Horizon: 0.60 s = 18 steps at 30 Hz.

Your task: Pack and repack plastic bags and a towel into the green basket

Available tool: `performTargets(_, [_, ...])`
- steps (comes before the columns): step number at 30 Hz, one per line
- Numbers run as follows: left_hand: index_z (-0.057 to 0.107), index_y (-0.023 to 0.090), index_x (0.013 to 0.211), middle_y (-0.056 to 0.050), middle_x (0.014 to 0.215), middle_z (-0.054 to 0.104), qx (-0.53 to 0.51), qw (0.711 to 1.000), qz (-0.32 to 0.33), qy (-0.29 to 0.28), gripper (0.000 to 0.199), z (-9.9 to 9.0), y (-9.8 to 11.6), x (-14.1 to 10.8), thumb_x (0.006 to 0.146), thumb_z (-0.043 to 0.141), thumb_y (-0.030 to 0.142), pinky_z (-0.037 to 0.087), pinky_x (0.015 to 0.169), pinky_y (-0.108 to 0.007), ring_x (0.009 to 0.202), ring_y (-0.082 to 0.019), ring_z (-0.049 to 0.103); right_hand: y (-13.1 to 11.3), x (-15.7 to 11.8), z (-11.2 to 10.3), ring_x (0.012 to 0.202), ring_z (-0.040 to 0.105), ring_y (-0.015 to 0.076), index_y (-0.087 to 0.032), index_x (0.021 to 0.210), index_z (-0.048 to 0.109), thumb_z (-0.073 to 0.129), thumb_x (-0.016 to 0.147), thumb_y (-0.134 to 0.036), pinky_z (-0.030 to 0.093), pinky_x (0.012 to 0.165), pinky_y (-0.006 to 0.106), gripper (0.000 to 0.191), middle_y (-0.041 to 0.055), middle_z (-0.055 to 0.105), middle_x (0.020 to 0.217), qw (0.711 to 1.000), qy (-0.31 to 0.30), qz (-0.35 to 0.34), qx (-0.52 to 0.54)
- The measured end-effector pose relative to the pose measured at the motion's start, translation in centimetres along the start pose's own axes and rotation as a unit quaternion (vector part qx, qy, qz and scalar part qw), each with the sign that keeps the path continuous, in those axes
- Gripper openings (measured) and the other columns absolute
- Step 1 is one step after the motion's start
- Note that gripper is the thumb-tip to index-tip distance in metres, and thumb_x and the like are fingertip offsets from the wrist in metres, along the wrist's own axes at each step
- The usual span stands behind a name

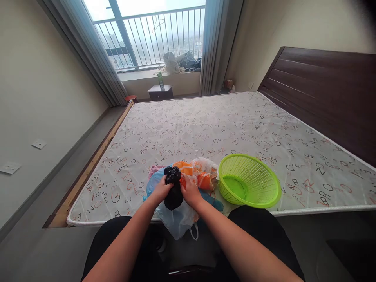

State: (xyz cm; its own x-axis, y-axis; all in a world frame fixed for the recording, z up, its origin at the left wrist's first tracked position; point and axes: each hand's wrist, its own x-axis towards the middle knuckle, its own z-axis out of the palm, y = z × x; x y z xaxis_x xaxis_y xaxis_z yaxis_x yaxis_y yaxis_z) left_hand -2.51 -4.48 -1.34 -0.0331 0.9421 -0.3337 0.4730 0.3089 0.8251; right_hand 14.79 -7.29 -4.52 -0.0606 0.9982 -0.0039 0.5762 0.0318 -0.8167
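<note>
A crumpled black plastic bag is bunched upright between my two hands, above a pile of other plastic bags at the mattress edge. My left hand grips its left side, thumb toward me. From the right, my right hand has its fingers closed at the bag's other side; its fingertips are partly hidden. Behind the hands lies an orange bag. A blue bag shows at the left, and a whitish translucent bag hangs over the edge toward my lap.
A lime-green plastic basket stands right of the pile. The letter-printed mattress stretches away to a dark headboard on the right. Beyond it are a small nightstand with a green bottle, and a railed window.
</note>
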Motion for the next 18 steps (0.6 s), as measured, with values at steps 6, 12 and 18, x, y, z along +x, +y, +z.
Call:
performTargets(6, [0.052,0.015,0.141,-0.012,0.126,0.071,0.026,1.0,-0.002,-0.01,0.059,0.2,-0.3,-0.1,0.084,0.066,0.021,0.049,0.103,-0.038,0.116,-0.028,0.066,-0.7,-0.1,-0.3,0.132,0.056,0.0217,-0.018,0.147,0.046,0.049,0.092,-0.015,0.043,0.113,0.039,0.055,0.0116,0.06,0.144,0.999,-0.012,-0.019,0.035])
performTargets(12, [0.056,0.015,0.136,-0.011,0.127,0.07,0.046,0.998,0.038,-0.03,0.054,0.2,-0.2,-0.3,0.083,0.064,0.018,0.046,0.109,-0.041,0.12,-0.028,0.064,-0.8,-0.2,-0.8,0.123,0.061,0.0215,-0.02,0.138,0.054,0.048,0.093,-0.016,0.046,0.104,0.033,0.046,0.0091,0.067,0.132,0.998,-0.06,-0.007,-0.026])
performTargets(18, [0.062,0.013,0.127,-0.017,0.128,0.068,0.08,0.995,0.044,-0.032,0.05,0.2,-1.1,-0.1,0.077,0.067,0.015,0.043,0.111,-0.043,0.126,-0.031,0.061,-1.1,-0.3,-0.9,0.123,0.059,0.022,-0.023,0.137,0.055,0.05,0.092,-0.016,0.044,0.104,0.035,0.046,0.0082,0.066,0.132,0.993,-0.101,-0.027,-0.045])
